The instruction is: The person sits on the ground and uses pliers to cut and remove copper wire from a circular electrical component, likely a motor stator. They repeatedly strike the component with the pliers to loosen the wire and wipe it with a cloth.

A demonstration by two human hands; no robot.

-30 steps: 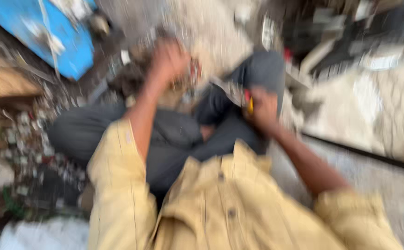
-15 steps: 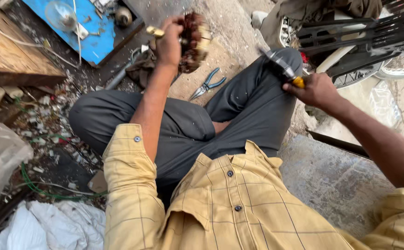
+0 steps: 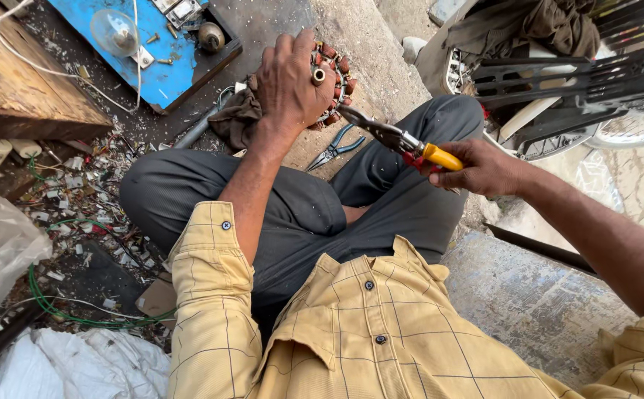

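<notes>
Head view: a round motor winding, ringed with reddish-brown copper coils, is held up over the knees in the left hand, whose fingers are wrapped over its top and clenched around it. A pair of yellow-handled pliers is gripped in the right hand, the fingers closed on the handles, and the dark metal nose is brought right up against the lower edge of the winding; whether it actually bites a wire cannot be told.

Compared with half a second ago, the right hand is seen to have been moved inward from beside the knee, so that the plier tip, then well apart from the winding, is now set against it. The winding itself is kept in nearly the same place, over the concrete floor. From this it is judged that the tool has just been lined up with the coils and that work on the copper is about to be taken up.

A second pair of pliers with blue handles is left lying on the ground just below the winding. A blue board with a bulb and fittings is seen further off, a wooden plank lies beside it, and small white scraps are scattered near the left knee.
</notes>
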